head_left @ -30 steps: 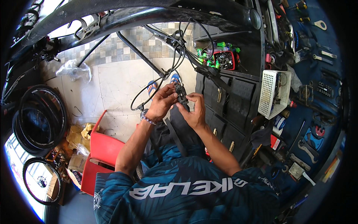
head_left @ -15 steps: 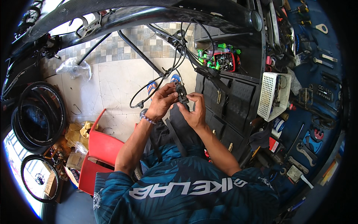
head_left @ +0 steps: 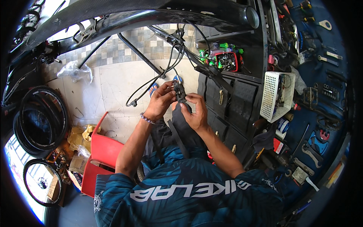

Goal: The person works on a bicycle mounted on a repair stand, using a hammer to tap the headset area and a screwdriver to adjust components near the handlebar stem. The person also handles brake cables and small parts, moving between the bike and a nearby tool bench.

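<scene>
A small black bicycle part, which looks like a brake caliper, is held up in front of me between both hands. My left hand pinches its left side with thumb and fingers. On the other side, my right hand grips its lower right edge between thumb and forefinger. Just beyond it, black cables hang in loops from the bike frame; whether one joins the part is hard to make out. My fingers hide some of its sides.
A red chair stands at my left, near a stack of tyres and wheels. On the right are black drawers, a white basket and a blue bench with wrenches. A red bin of small parts sits ahead.
Both hands and the caliper have shifted slightly left, and the caliper has turned a little. The hanging cable loop has swung left. The grip stays the same.
</scene>
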Motion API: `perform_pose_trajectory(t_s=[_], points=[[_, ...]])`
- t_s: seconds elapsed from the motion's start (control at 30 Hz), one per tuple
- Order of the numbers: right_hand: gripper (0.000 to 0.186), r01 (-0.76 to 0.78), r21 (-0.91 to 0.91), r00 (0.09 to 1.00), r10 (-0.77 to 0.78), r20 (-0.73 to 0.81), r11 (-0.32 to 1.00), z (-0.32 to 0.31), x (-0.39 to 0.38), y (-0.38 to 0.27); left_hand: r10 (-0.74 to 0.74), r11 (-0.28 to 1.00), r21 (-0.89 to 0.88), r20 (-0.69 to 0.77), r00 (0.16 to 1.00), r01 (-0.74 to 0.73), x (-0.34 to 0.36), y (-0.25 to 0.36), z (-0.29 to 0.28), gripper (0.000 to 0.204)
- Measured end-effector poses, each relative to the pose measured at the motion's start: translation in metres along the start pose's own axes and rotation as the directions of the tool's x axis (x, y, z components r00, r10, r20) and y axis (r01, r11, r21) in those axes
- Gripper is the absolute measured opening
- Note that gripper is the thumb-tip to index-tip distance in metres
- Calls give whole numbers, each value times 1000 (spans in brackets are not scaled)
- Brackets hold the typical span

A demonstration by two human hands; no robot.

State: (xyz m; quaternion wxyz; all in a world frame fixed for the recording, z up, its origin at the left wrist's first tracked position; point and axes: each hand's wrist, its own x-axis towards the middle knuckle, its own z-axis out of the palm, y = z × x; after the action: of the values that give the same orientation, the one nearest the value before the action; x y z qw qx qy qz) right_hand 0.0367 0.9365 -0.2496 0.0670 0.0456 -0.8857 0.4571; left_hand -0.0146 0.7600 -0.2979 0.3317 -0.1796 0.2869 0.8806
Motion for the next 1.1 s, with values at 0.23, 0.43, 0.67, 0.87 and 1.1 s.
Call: perform_pose_trajectory(t_s=[0.23,0.43,0.67,0.87,1.1], points=[[33,-44,19,999,44,7,999,-5,-2,10,29,1000,9,2,1000,-29,3,-3,3,34],[33,-93,-20,996,93,12,995,-6,-6,15,38,997,67,-18,999,-36,5,-8,-1,34],[38,-78,-69,996,80,28,995,-10,-3,9,76,980,185,9,997,-76,4,0,3,32],[35,-485,459,868,472,151,744,-7,13,4,77,964,253,38,996,-84,4,19,16,27],[28,-506,714,811,547,206,483,-13,38,5,80,973,216,28,996,-84,13,32,22,19]])
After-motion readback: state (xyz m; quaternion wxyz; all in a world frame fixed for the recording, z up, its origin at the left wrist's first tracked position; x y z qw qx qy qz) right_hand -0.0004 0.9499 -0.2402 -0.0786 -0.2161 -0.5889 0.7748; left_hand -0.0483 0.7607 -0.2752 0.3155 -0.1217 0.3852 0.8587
